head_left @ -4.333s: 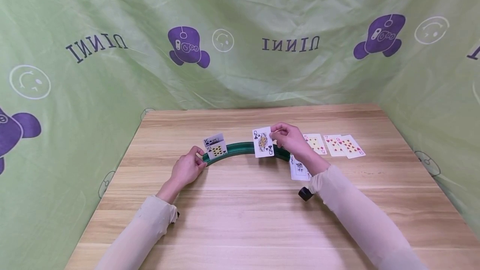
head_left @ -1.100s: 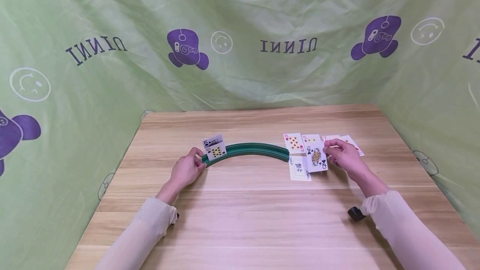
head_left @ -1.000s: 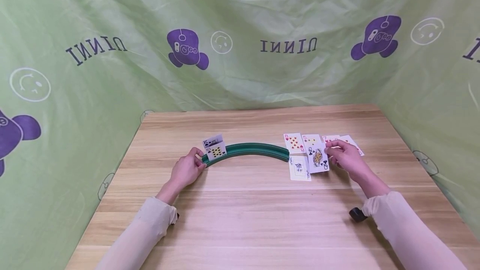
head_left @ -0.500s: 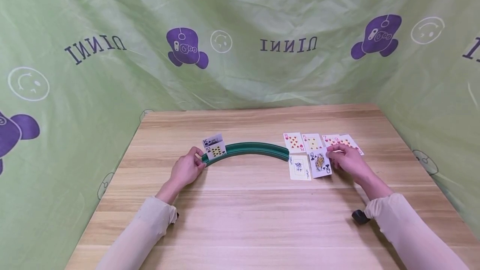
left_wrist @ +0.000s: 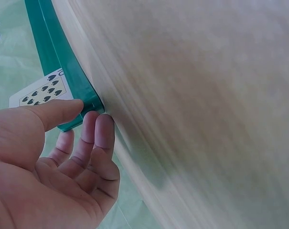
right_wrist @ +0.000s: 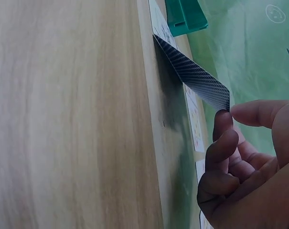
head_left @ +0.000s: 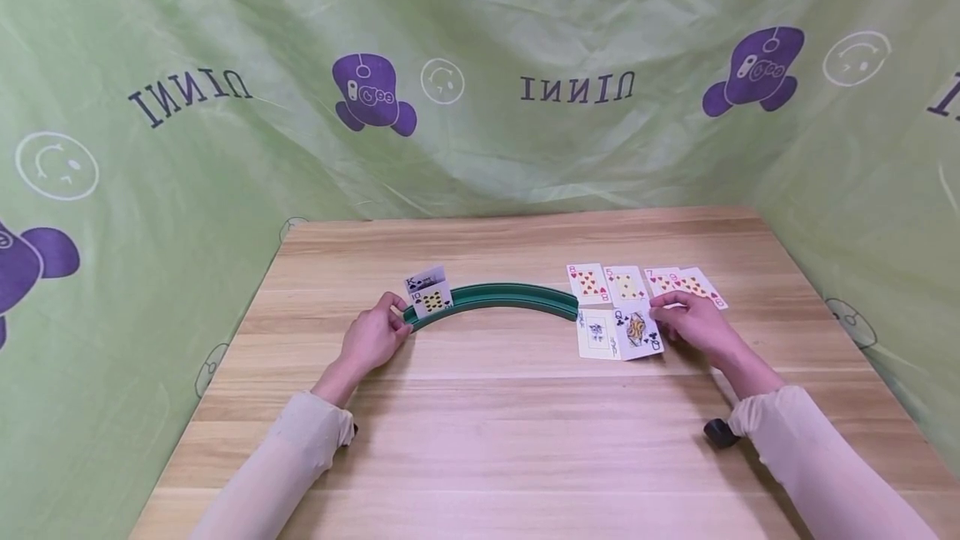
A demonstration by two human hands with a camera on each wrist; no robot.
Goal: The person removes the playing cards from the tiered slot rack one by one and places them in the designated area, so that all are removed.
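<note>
My left hand (head_left: pixel 372 338) pinches the left end of a curved green card holder (head_left: pixel 513 297), thumb on top and fingertips against its end in the left wrist view. A king (head_left: pixel 424 280) and, in front of it, a ten of spades (head_left: pixel 433 302) stand in the holder near that hand. At the right, my right hand (head_left: pixel 693 323) pinches the queen of clubs (head_left: pixel 636 332) by its right edge, between thumb and index finger. The queen is tilted in the right wrist view, its far edge low at the joker (head_left: pixel 597 338), its held edge raised off the table.
Face up behind the queen lie an eight of hearts (head_left: pixel 588 283) and a five of diamonds (head_left: pixel 625 284). Farther right, a seven (head_left: pixel 662 282) and a nine (head_left: pixel 697 288) overlap. Green printed cloth (head_left: pixel 480 165) hangs around the wooden table (head_left: pixel 480 440).
My right hand has carried the queen of clubs from above the card holder to the right, then lowered it beside the joker. The left hand has stayed at the holder's left end.
</note>
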